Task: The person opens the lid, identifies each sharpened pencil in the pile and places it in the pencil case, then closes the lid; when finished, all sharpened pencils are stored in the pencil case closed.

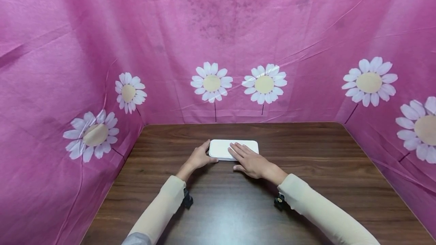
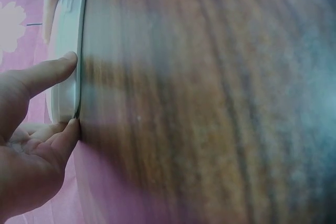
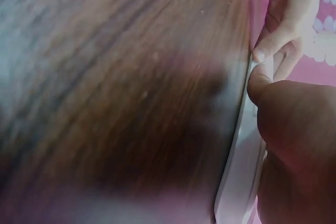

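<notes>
On the table lies a flat white box (image 1: 219, 148) with rounded corners, its long side running left to right. My left hand (image 1: 198, 157) holds its left end, thumb along the near side and the other fingers around the end. In the left wrist view, the thumb presses the box's side wall (image 2: 67, 90), which has a thin seam close to the table. My right hand (image 1: 254, 163) rests on the box's top toward the right, fingers straight and palm down. Its thumb is out at the near side. The box's contents, if any, are hidden.
The dark wood-grain table (image 1: 218, 207) reaches back to a pink cloth (image 1: 238, 22) printed with white daisies, which hangs behind and on both sides. Small black devices (image 1: 187, 199) sit at both wrists, below light sleeves (image 1: 315, 203).
</notes>
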`<state>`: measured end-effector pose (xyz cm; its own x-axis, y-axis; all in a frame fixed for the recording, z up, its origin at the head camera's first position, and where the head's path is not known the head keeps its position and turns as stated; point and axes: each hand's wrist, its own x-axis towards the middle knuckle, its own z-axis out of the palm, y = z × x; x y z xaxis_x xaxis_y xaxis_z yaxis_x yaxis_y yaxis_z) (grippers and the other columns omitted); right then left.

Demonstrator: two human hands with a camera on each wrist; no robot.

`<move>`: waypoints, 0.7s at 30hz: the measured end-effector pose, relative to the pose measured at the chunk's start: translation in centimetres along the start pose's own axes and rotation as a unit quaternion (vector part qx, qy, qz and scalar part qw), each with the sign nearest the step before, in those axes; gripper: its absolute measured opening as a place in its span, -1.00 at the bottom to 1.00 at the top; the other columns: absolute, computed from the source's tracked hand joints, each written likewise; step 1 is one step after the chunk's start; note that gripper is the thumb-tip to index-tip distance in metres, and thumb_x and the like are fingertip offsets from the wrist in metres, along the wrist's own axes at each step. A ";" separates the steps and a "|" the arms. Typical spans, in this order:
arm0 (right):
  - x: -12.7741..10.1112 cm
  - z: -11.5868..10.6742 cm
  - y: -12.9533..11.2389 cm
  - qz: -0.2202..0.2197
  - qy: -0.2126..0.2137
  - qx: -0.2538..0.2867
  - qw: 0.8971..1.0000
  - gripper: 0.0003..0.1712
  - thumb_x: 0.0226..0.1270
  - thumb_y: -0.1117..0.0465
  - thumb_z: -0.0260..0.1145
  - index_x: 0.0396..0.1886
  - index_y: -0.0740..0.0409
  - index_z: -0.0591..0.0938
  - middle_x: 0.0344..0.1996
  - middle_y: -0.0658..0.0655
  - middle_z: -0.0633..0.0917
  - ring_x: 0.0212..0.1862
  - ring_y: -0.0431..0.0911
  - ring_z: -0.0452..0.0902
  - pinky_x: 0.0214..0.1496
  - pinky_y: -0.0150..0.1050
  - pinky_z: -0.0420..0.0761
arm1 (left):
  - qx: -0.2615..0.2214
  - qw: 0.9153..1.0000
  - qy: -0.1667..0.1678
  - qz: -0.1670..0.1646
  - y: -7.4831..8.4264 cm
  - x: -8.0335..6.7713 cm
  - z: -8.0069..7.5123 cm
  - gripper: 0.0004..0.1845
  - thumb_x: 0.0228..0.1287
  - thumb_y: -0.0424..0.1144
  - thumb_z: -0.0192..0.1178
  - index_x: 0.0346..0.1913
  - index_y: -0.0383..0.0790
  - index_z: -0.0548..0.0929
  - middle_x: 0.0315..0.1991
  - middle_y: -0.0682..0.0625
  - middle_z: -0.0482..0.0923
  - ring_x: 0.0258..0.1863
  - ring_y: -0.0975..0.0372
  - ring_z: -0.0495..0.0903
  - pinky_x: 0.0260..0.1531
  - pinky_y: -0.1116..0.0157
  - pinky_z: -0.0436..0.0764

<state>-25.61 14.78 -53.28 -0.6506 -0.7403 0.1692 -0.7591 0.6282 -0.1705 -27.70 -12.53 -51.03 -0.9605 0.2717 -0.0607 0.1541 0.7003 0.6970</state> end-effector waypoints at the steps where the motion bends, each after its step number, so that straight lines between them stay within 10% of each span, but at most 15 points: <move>1: 0.0 0.0 0.0 0.000 0.000 -0.005 1.000 -0.15 0.67 -0.06 0.16 0.70 0.30 0.16 0.68 0.38 0.18 0.69 0.30 0.07 0.71 0.24 0.14 | -0.001 1.000 0.000 -0.001 0.0 0.0 0.0 0.11 0.16 -0.15 0.61 0.64 -0.45 0.19 0.61 -0.33 0.28 0.59 -0.11 0.34 0.59 0.01 0.34; 21: -1.0 -2.8 0.4 0.037 0.040 0.091 0.994 -0.26 0.66 0.08 0.22 0.60 0.45 0.30 0.60 0.47 0.31 0.62 0.37 0.22 0.63 0.31 0.23 | -0.006 0.999 -0.030 0.012 -0.2 0.1 -0.1 0.09 0.22 -0.18 0.57 0.66 -0.44 0.15 0.64 -0.35 0.20 0.61 -0.11 0.31 0.61 0.01 0.31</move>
